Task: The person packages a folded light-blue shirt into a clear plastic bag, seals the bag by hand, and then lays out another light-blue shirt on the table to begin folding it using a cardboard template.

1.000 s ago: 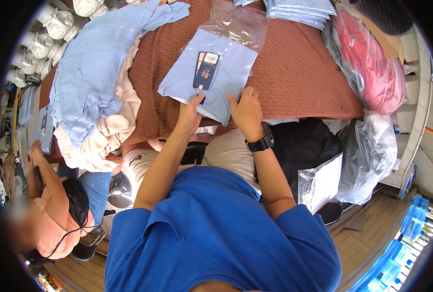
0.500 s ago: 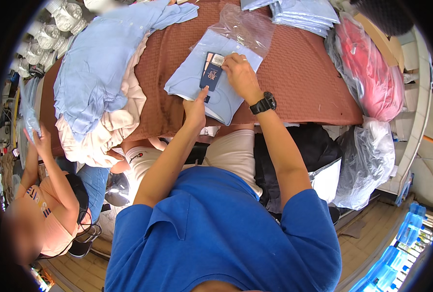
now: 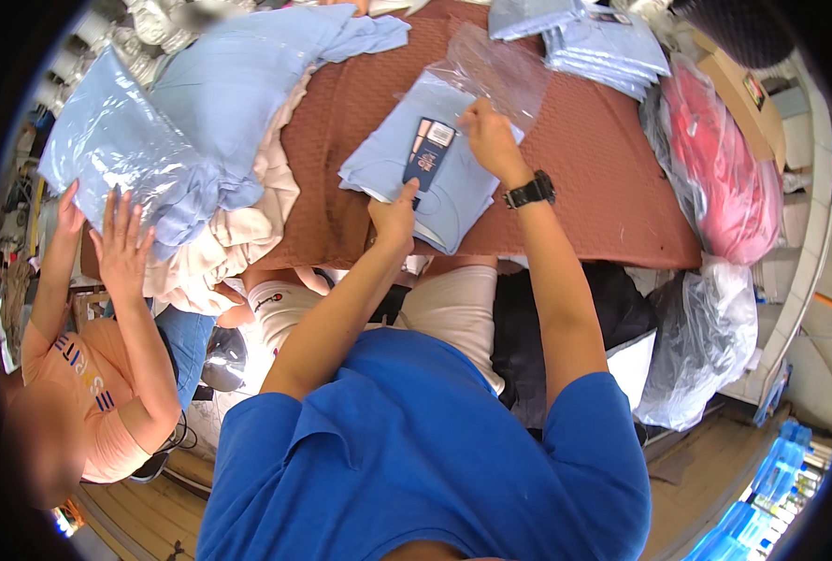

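In front of me a folded light blue shirt (image 3: 463, 192) lies on a brown cloth-covered table. A dark blue hang tag (image 3: 424, 168) with a pale label at its far end rests on top. My left hand (image 3: 393, 220) grips the shirt's near left edge, its thumb on the tag's lower end and its other fingers out of sight. My right hand (image 3: 494, 142), with a black watch on the wrist, is closed above the shirt's right side; what its fingertips pinch, if anything, is unclear. Beyond the shirt, a clear plastic bag (image 3: 502, 70) spreads out from its far end.
At left, a seated person's hands (image 3: 121, 238) touch a bagged light blue shirt (image 3: 121, 140) beside heaped blue and cream garments (image 3: 248, 243). Bagged shirts (image 3: 608, 51) are stacked at the far right, near a pink-red bundle in plastic (image 3: 720, 159) and a cardboard box (image 3: 745, 98).
My right hand has drawn away from the tag's label, toward the shirt's right edge. At left, the other person has brought the bagged shirt down onto the heap. My left hand keeps its grip.
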### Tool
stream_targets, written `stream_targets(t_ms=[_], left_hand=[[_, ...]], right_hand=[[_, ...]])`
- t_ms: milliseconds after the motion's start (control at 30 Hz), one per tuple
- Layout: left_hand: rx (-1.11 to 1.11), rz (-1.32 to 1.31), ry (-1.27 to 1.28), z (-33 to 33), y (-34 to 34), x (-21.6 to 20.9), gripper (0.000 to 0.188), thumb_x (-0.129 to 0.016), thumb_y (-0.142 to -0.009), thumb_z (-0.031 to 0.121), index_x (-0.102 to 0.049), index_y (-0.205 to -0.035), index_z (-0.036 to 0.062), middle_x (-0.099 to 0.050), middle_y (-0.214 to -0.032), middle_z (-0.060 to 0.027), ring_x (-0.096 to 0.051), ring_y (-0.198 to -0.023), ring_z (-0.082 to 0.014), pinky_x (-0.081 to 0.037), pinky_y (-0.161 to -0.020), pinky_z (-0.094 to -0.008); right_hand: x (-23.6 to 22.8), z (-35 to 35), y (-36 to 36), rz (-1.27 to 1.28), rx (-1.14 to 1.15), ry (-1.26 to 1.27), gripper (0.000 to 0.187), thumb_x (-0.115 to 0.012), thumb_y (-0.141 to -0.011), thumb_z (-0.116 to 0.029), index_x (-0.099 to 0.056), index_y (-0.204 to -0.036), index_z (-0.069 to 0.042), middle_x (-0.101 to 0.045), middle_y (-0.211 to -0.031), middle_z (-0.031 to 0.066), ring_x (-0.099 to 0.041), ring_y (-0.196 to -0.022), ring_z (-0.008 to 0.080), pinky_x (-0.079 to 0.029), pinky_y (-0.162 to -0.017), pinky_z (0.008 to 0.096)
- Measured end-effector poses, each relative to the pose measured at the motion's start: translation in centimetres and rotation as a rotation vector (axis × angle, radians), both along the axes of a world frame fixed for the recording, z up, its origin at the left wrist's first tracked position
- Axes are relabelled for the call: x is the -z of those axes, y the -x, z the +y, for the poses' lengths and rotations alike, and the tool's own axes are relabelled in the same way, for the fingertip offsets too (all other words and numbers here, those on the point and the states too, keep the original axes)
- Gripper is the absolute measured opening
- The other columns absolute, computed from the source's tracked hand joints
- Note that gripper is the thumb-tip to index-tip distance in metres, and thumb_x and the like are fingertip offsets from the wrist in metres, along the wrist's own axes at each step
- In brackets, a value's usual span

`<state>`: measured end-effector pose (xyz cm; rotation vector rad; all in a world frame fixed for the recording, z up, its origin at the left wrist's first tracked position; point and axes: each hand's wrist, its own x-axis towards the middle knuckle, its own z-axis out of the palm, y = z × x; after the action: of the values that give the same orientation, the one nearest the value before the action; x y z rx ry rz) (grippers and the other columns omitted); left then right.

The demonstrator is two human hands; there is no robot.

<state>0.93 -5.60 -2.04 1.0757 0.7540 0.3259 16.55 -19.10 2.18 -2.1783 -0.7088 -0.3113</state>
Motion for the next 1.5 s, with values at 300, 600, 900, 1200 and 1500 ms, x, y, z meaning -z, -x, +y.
stream_targets(t_ms=[300, 600, 900, 1200, 1500], left_hand=[[-0.007, -0.098, -0.027, -0.2, 0.6, 0.5, 0.051, -0.082, -0.084, 0.009, -0.059, -0.126, -0.0089, -0.070, -0.117, -0.0157, -0.067, -0.102, -0.0238, -0.053, -0.089, -0.0353], [0.016, -0.215, -0.056, -0.2, 0.0, 0.9, 0.051, -0.081, -0.085, 0.010, -0.057, -0.127, -0.0078, -0.069, -0.117, -0.0154, -0.068, -0.102, -0.0228, -0.054, -0.088, -0.0355], [0.022, -0.235, -0.054, -0.4, -0.2, 0.2, 0.044, -0.079, -0.086, 0.010, -0.060, -0.122, -0.0064, -0.071, -0.113, -0.0134, -0.068, -0.097, -0.0202, -0.054, -0.084, -0.0339], [0.019, -0.228, -0.095, -0.5, -0.1, -0.1, 0.044, -0.080, -0.086, 0.012, -0.061, -0.121, -0.0064, -0.071, -0.113, -0.0136, -0.068, -0.097, -0.0207, -0.053, -0.086, -0.0340], [0.021, -0.284, -0.204, -0.4, -0.1, 0.9, 0.050, -0.077, -0.088, 0.010, -0.054, -0.128, -0.0104, -0.068, -0.119, -0.0188, -0.065, -0.107, -0.0248, -0.050, -0.094, -0.0358]], right_hand=[[-2.6, 0.6, 1.8, 0.073, -0.077, -0.078, 0.015, -0.053, -0.094, 0.004, -0.052, -0.107, -0.003, -0.070, -0.090, 0.0234, -0.070, -0.087, 0.0431, -0.052, -0.074, 0.0492], [-3.0, 1.4, 3.7, -0.346, -0.119, 0.249, 0.024, -0.055, -0.080, 0.011, -0.070, -0.096, 0.001, -0.065, -0.101, 0.0122, -0.061, -0.099, 0.0351, -0.052, -0.086, 0.0434], [-2.7, 2.3, 4.5, -0.371, -0.080, 0.308, 0.017, -0.061, -0.081, 0.006, -0.069, -0.095, 0.001, -0.064, -0.103, 0.0127, -0.062, -0.096, 0.0353, -0.053, -0.085, 0.0432], [-2.0, 2.5, 4.5, -0.354, 0.016, 0.256, 0.031, -0.062, -0.082, 0.003, -0.062, -0.112, -0.002, -0.062, -0.101, 0.0158, -0.060, -0.094, 0.0366, -0.051, -0.080, 0.0451], [-1.4, 2.5, 3.5, -0.389, 0.081, 0.244, 0.037, -0.067, -0.089, -0.010, -0.067, -0.126, -0.006, -0.060, -0.114, 0.0187, -0.054, -0.102, 0.0382, -0.048, -0.086, 0.0473]])
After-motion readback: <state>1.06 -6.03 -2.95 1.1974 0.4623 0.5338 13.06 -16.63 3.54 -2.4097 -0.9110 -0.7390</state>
